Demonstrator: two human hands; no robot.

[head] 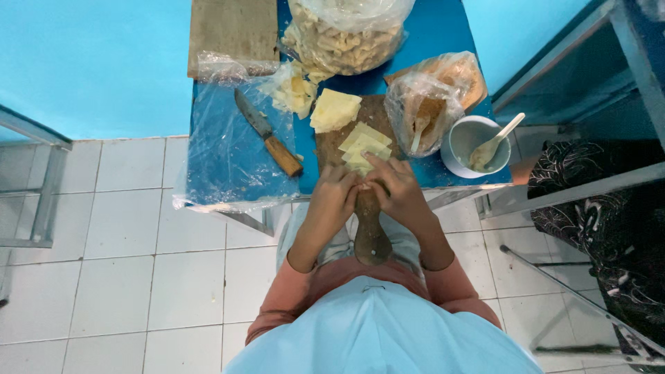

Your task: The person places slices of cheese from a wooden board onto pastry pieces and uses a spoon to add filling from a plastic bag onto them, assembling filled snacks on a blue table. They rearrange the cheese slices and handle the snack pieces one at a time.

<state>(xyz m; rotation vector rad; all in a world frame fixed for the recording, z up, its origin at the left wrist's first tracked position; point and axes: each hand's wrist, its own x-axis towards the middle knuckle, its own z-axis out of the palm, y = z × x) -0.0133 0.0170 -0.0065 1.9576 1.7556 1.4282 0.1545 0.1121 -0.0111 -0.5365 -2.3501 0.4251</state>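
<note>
Blue table (429, 31) up top, wooden board (367, 208) jutting off its near edge (handle toward the body). Left hand (334, 201) and right hand (398, 190) meet there, fingers pinched closed on a pale dough square (362, 161). Knife (267, 133) lies left.

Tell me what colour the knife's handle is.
The knife handle is light brown wood, seen in the head view.

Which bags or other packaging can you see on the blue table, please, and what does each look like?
Large clear plastic bag: table's far edge, bulging with pale pieces.
Small clear plastic bag: right of the wooden board, brownish contents.
Flat clear plastic sheet: left, under the knife.
No labels, signs or screens visible.
</note>
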